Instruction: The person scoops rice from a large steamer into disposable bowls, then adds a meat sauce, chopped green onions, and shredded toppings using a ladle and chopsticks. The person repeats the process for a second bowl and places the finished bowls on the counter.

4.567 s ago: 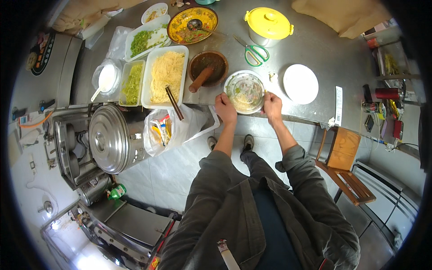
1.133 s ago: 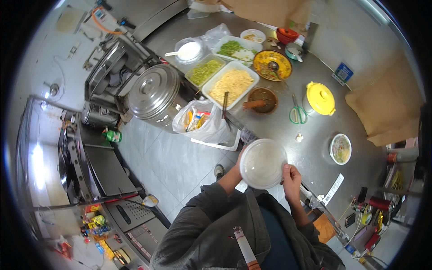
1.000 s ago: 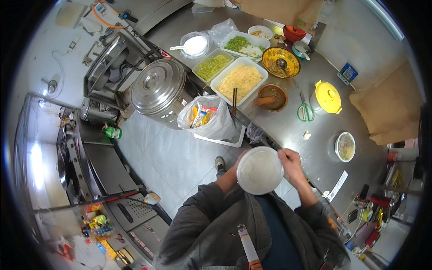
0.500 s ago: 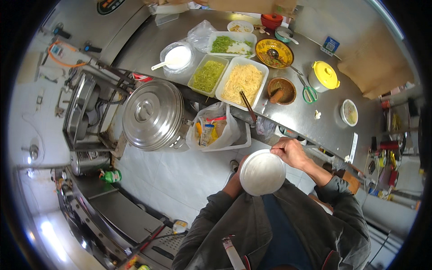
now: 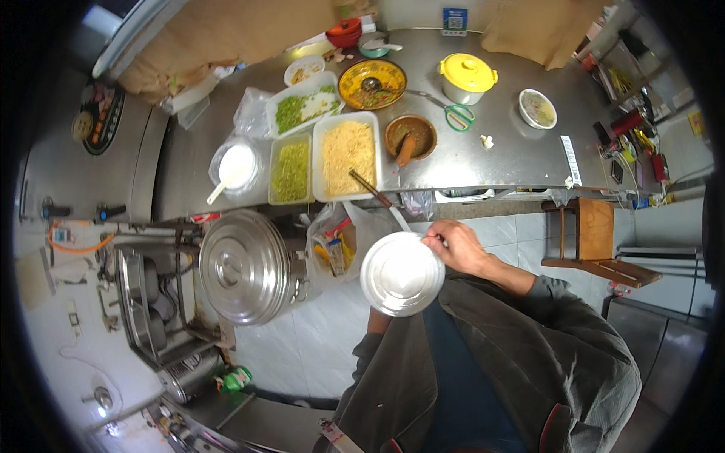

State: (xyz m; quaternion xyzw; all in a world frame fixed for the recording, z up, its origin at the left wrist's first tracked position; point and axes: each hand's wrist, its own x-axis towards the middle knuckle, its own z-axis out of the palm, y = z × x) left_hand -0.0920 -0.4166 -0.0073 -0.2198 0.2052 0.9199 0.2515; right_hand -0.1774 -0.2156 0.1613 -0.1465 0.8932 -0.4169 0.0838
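I hold an empty white bowl in front of my chest, below the edge of the steel counter. My right hand pinches its right rim. My left sleeve runs up beneath the bowl and the left hand is under it, almost fully hidden. A large steel pot with a lid stands just left of the bowl. Between them hangs a clear plastic bag of packets.
On the counter are a tray of yellow noodles with chopsticks, trays of chopped greens, a brown sauce bowl, a yellow lidded pot, scissors and a small filled bowl. A wooden stool stands at right.
The filled bowl I touched earlier stays on the counter. The empty white bowl remains in my hands while my view swings, bringing the steel pot and counter closer.
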